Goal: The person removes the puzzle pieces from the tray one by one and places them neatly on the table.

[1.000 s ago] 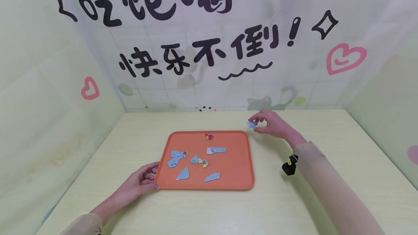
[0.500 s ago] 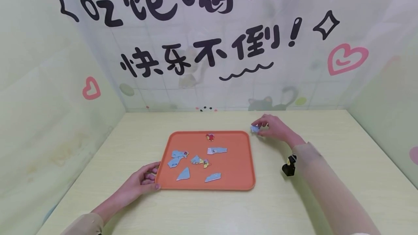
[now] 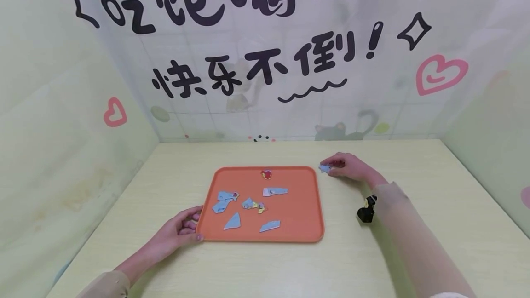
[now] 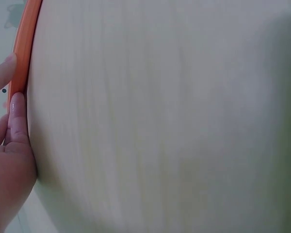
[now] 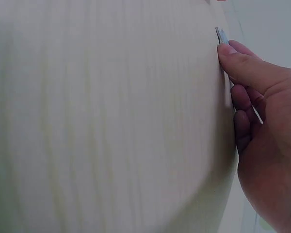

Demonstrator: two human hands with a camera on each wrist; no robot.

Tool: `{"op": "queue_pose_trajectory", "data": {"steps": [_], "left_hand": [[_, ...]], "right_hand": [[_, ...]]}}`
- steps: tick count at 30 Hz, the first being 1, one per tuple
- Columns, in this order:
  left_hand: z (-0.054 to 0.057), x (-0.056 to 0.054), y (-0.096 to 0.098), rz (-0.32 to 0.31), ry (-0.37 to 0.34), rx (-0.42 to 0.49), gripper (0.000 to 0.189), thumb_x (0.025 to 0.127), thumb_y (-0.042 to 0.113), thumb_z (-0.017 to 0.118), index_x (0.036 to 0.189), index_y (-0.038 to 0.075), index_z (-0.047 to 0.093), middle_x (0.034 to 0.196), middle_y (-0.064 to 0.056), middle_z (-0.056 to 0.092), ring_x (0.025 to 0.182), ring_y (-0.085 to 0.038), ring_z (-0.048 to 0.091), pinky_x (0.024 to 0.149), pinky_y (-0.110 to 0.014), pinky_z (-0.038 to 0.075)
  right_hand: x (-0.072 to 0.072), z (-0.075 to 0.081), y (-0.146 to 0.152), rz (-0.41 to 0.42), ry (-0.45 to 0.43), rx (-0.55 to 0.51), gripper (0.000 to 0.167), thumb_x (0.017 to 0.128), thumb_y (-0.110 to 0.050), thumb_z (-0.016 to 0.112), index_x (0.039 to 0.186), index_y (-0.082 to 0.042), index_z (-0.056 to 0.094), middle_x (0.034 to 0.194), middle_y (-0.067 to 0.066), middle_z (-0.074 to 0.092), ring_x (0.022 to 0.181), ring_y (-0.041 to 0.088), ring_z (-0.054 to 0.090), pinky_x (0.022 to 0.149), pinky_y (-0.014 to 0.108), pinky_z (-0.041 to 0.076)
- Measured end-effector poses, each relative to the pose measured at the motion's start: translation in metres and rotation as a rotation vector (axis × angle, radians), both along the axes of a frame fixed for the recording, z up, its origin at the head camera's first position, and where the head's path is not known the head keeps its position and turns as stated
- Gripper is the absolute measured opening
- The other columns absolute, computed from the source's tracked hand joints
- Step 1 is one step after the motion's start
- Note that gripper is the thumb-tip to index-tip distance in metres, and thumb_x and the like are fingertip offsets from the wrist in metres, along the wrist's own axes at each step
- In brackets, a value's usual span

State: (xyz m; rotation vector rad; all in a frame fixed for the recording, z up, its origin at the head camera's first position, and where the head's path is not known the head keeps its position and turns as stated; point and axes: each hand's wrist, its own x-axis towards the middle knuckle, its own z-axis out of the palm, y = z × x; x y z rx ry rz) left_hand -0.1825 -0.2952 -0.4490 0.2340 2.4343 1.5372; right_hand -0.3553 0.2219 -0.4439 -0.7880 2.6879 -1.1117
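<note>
In the head view an orange tray [image 3: 296,220] lies on the table. My left hand [image 3: 178,231] grips its near left corner; in the left wrist view the thumb is on the rim and fingers are tucked against the side. My right hand [image 3: 352,169], beyond the tray's far right corner, pinches a small flat light-blue puzzle piece [image 3: 325,168] between thumb and fingers. In the right wrist view that piece [image 5: 220,35] shows edge-on, close to the table surface. Several flat light-blue pieces [image 3: 270,225] with printed patterns lie scattered on the tray, plus a red-and-yellow one [image 3: 267,174] near its far edge.
The pale wooden table [image 3: 265,266] is enclosed by printed fabric walls [image 3: 265,114] at the back and both sides. Below the right forearm, a black object [image 3: 366,210] hangs by the sleeve cuff.
My right hand has come down and slightly nearer with the light-blue puzzle piece, toward the table beside the tray's far right corner. The left hand and the tray have stayed put.
</note>
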Motion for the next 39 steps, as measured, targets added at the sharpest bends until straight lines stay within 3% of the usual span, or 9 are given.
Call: {"op": "queue_pose_trajectory", "data": {"steps": [8, 15, 39], "left_hand": [[-0.0021, 0.0010, -0.0021, -0.018, -0.001, 0.028, 0.083, 0.083, 0.016, 0.078, 0.151, 0.000, 0.033, 0.131, -0.023, 0.046, 0.099, -0.007, 0.054, 0.084, -0.015, 0.052], [-0.0013, 0.0019, -0.0019, -0.012, -0.002, 0.026, 0.083, 0.083, 0.016, 0.079, 0.151, 0.000, 0.033, 0.131, -0.023, 0.046, 0.100, -0.007, 0.054, 0.084, -0.015, 0.052], [-0.0007, 0.0008, -0.0012, -0.013, -0.002, 0.015, 0.082, 0.084, 0.016, 0.078, 0.151, 0.000, 0.033, 0.131, -0.022, 0.046, 0.100, -0.008, 0.053, 0.084, -0.015, 0.051]], "right_hand": [[-0.0062, -0.0017, 0.0032, 0.050, -0.078, 0.000, 0.037, 0.092, -0.015, 0.069, 0.129, -0.010, 0.066, 0.120, 0.014, 0.062, 0.105, 0.022, 0.051, 0.092, 0.031, 0.040], [-0.0031, 0.0010, 0.0027, 0.069, -0.115, -0.002, 0.038, 0.092, -0.016, 0.069, 0.129, -0.009, 0.065, 0.128, 0.015, 0.061, 0.117, 0.029, 0.051, 0.102, 0.041, 0.039], [-0.0017, 0.0065, 0.0029, 0.079, -0.129, 0.020, 0.039, 0.091, -0.015, 0.070, 0.129, -0.008, 0.066, 0.129, 0.016, 0.059, 0.119, 0.031, 0.051, 0.103, 0.040, 0.039]]}}
